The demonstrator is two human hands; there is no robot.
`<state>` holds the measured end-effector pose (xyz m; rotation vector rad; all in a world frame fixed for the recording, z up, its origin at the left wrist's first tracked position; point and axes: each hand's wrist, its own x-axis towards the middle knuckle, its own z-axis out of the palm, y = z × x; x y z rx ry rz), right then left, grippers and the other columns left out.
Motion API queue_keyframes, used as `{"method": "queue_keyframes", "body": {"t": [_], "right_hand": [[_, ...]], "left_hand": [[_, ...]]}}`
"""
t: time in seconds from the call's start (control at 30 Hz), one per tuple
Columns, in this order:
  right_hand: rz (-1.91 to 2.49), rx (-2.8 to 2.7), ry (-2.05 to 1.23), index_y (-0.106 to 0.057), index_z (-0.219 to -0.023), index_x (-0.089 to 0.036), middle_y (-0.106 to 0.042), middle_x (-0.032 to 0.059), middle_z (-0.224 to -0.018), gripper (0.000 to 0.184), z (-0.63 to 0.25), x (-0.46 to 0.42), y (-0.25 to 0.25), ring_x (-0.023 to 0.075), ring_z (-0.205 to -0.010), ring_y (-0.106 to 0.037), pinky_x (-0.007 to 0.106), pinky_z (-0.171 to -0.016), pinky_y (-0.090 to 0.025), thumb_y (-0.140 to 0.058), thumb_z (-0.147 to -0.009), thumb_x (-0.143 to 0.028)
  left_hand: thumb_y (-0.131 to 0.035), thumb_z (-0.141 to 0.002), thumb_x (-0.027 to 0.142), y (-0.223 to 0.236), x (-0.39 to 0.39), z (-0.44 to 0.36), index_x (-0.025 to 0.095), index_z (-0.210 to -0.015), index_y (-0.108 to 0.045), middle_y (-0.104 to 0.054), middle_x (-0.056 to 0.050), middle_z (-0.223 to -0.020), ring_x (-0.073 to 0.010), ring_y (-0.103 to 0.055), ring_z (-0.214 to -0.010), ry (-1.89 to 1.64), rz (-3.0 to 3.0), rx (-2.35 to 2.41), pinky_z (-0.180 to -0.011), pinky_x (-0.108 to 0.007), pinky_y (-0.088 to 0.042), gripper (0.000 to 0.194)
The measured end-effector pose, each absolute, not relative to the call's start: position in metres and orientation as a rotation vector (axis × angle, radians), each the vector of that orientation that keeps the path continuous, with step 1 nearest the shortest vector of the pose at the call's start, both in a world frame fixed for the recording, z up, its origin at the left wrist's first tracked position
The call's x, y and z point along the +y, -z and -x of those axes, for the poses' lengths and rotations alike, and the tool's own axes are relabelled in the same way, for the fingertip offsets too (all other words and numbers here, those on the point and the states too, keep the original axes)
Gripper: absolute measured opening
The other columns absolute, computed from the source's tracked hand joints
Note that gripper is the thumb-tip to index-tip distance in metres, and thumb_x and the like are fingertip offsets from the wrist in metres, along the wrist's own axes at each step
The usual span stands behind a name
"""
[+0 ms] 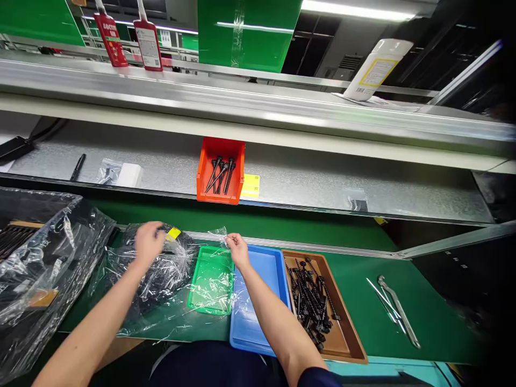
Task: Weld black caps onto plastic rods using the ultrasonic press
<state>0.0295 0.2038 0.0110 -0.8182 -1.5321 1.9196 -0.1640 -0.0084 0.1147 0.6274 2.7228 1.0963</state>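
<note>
A clear plastic bag (165, 274) holding dark parts lies on the bench, its loose film spread rightward over a green tray (212, 279). My right hand (238, 250) pinches the upper edge of this film, above the gap between the green tray and a blue tray (258, 322). Over the bag's upper left part is my left hand (149, 243), close to a yellow label (173, 233). Its fingers look curled but are smeared by motion, so I cannot make out whether they grip anything.
A brown tray (355, 338) of black screw-like parts stands right of the blue tray, with a wrench (399, 312) beyond. A red bin (221, 196) with similar parts sits on the shelf. Another plastic bag (60, 258) is at left. Red bottles (148, 45) stand above.
</note>
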Motion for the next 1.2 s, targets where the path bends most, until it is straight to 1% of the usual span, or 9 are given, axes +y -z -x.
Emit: {"method": "queue_keyframes", "body": {"t": [0.13,0.23,0.33,0.47,0.57,0.67,0.8,0.93,1.2], "right_hand": [[0.722,-1.609,-1.902,-0.062,-0.087,-0.022,-0.064,0.0015,-0.082,0.02,-0.032,0.2,-0.025,0.0181,-0.079,-0.059,0.03,-0.076,-0.047,-0.062,-0.08,-0.04],[0.694,-1.671,-1.855,-0.062,-0.089,-0.022,-0.065,0.0021,-0.082,0.02,-0.036,0.201,-0.034,0.0188,-0.079,-0.059,0.031,-0.075,-0.047,-0.06,-0.082,-0.04],[0.704,-1.718,-1.752,-0.064,-0.093,-0.022,-0.064,0.0044,-0.091,0.021,-0.042,0.198,-0.047,0.0208,-0.085,-0.057,0.033,-0.079,-0.045,-0.062,-0.082,-0.04],[0.679,-2.044,-1.202,-0.066,-0.1,-0.025,-0.06,0.0074,-0.103,0.022,-0.048,0.186,-0.068,0.0246,-0.1,-0.05,0.038,-0.087,-0.036,-0.064,-0.084,-0.039],[0.646,-2.298,-0.79,-0.066,-0.103,-0.024,-0.061,0.0078,-0.099,0.024,-0.043,0.175,-0.076,0.024,-0.092,-0.049,0.036,-0.079,-0.034,-0.066,-0.084,-0.038],[0.663,-2.336,-0.666,-0.068,-0.096,-0.023,-0.062,0.0062,-0.095,0.014,-0.035,0.169,-0.075,0.0218,-0.088,-0.048,0.034,-0.074,-0.032,-0.063,-0.087,-0.032],[0.619,-2.316,-0.738,-0.068,-0.088,-0.023,-0.062,0.0051,-0.091,0.014,-0.03,0.17,-0.073,0.0201,-0.085,-0.047,0.033,-0.074,-0.031,-0.055,-0.092,-0.026],[0.688,-2.049,-1.191,-0.066,-0.081,-0.021,-0.061,0.0057,-0.088,0.019,-0.032,0.182,-0.072,0.0206,-0.086,-0.05,0.033,-0.08,-0.036,-0.052,-0.09,-0.031],[0.845,-1.766,-1.626,-0.06,-0.08,-0.019,-0.062,0.0032,-0.074,0.028,-0.028,0.21,-0.066,0.0176,-0.069,-0.054,0.029,-0.066,-0.044,-0.05,-0.085,-0.045]], "left_hand": [[-0.069,-0.072,0.039,-0.113,0.049,0.136,0.021,-0.115,-0.065,-0.062,-0.011,-0.123,-0.0337,-0.043,-0.126,-0.94,-1.091,2.316,-0.105,-0.044,-0.031,0.047],[-0.069,-0.068,0.043,-0.106,0.075,0.129,0.018,-0.1,-0.071,-0.071,-0.009,-0.093,-0.0289,-0.062,-0.093,-0.886,-1.078,2.124,-0.084,-0.037,-0.045,0.04],[-0.065,-0.07,0.044,-0.098,0.08,0.131,0.015,-0.079,-0.071,-0.068,-0.006,-0.072,-0.0219,-0.062,-0.07,-0.891,-1.045,2.039,-0.066,-0.031,-0.046,0.03],[-0.061,-0.073,0.045,-0.096,0.074,0.131,0.014,-0.078,-0.069,-0.068,-0.007,-0.073,-0.0193,-0.061,-0.068,-0.974,-0.981,2.01,-0.063,-0.029,-0.045,0.032],[-0.06,-0.074,0.045,-0.102,0.071,0.128,0.013,-0.085,-0.07,-0.07,-0.007,-0.078,-0.0189,-0.062,-0.069,-1.025,-0.946,1.979,-0.063,-0.028,-0.046,0.035],[-0.06,-0.073,0.044,-0.109,0.071,0.125,0.013,-0.092,-0.07,-0.071,-0.007,-0.081,-0.0188,-0.062,-0.071,-1.049,-0.928,1.967,-0.064,-0.028,-0.047,0.037],[-0.06,-0.073,0.04,-0.115,0.069,0.123,0.013,-0.096,-0.071,-0.072,-0.007,-0.083,-0.0196,-0.063,-0.071,-1.051,-0.913,1.998,-0.066,-0.029,-0.047,0.037],[-0.059,-0.075,0.041,-0.117,0.062,0.129,0.014,-0.092,-0.073,-0.073,-0.01,-0.092,-0.0229,-0.065,-0.081,-1.047,-0.904,2.084,-0.074,-0.032,-0.048,0.035],[-0.06,-0.073,0.046,-0.114,0.057,0.141,0.016,-0.084,-0.072,-0.073,-0.009,-0.092,-0.025,-0.065,-0.085,-0.991,-0.924,2.14,-0.077,-0.034,-0.048,0.035]]}}
